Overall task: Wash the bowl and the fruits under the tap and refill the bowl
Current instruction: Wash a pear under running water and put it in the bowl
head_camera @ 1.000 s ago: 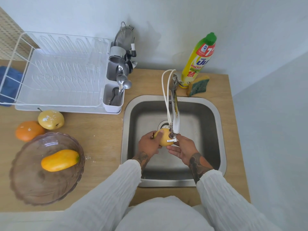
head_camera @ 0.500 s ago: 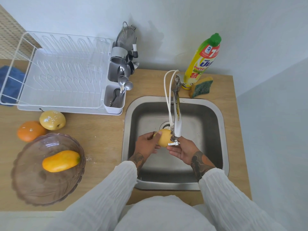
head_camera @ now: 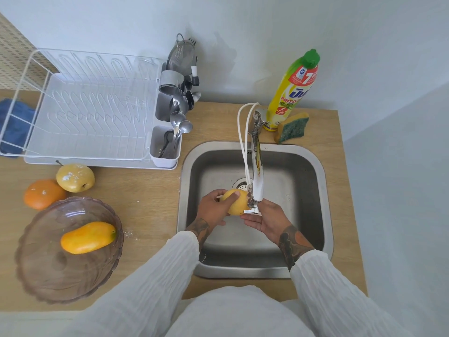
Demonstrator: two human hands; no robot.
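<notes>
Centrally, left hand [head_camera: 213,207] fingers grasp the yellow fruit [head_camera: 234,201] under the tap [head_camera: 257,181]; right hand [head_camera: 267,218] fingers released beside it.

Yellow fruit [head_camera: 235,201], orange mango [head_camera: 88,237], tinted scalloped bowl [head_camera: 48,276]

Brushed steel on the sink [head_camera: 315,166], dull satin sheen, faint water marks. Polished chrome on the tap [head_camera: 257,171], mirror-bright, with smooth white rubbery hoses [head_camera: 243,142] alongside. Matt wood-grain across the counter [head_camera: 150,203], pale and flat. Tinted see-through bowl [head_camera: 48,276], glassy, scalloped rim, soft gloss. Waxy smooth skin on the mango [head_camera: 87,237]; same slick look on the yellow fruit [head_camera: 237,203] in the left hand [head_camera: 213,210]. White coated wire and glossy plastic tray on the rack [head_camera: 92,113]. Shiny steel spoons [head_camera: 181,122]. Glossy plastic bottle [head_camera: 291,93]. Coarse green scrub face on the sponge [head_camera: 292,128]. Crinkled white cloth sleeves [head_camera: 145,288].
</notes>
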